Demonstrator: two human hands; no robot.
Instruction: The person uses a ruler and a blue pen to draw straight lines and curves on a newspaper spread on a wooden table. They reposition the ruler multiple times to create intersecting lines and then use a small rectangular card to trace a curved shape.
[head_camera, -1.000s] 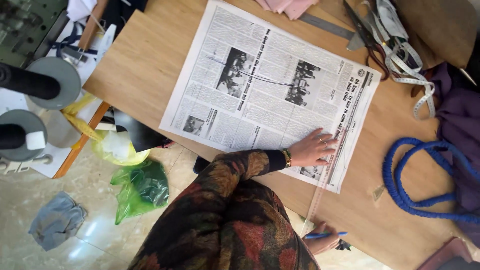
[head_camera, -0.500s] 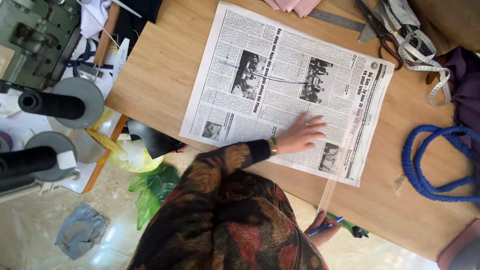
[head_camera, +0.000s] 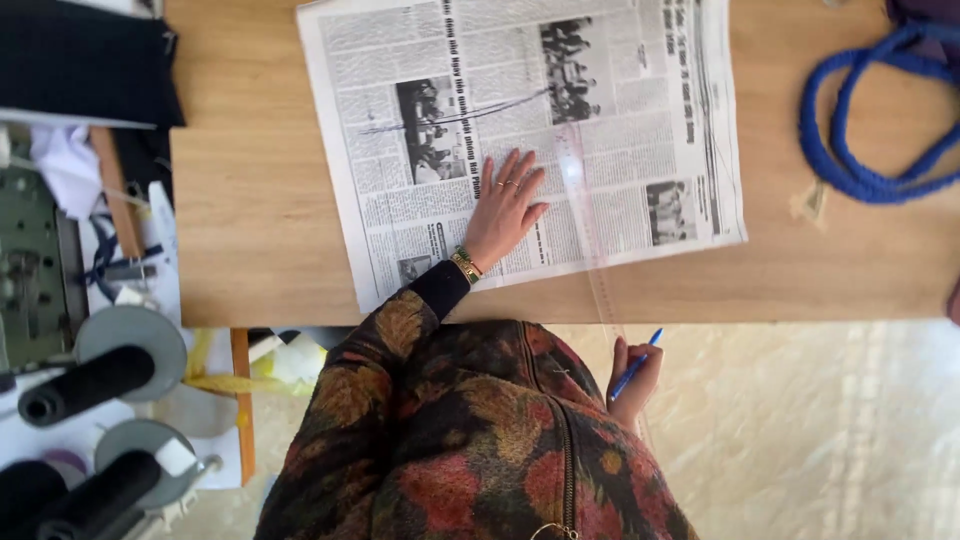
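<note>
Head view, sole view on record. My left hand (head_camera: 505, 208) lies flat at the centre of the frame, palm down and fingers spread, pressing on the newspaper (head_camera: 520, 130); it grips nothing. Rings show on two fingers and a gold-and-green bracelet (head_camera: 466, 265) sits at the wrist, just above a dark cuff.

The newspaper is spread open on the wooden table (head_camera: 250, 220), filling the upper middle of the frame; its lower edge runs near the table's front edge. A clear plastic ruler (head_camera: 585, 200) lies on the sheet just right of my left hand, running almost straight down the page and overhanging the table edge toward the lower centre. A thin drawn line crosses the printed photographs in the upper part of the sheet.

My right hand (head_camera: 633, 383) is below the table edge, lower centre-right of the frame, close against my patterned jacket (head_camera: 470, 430). It is closed around a blue pen (head_camera: 634, 366), tip pointing up and right.

A coil of blue cord (head_camera: 860, 150) lies on the table at the upper right, well apart from the newspaper. Black thread spools (head_camera: 85, 385) stand on grey discs at the lower left.
</note>
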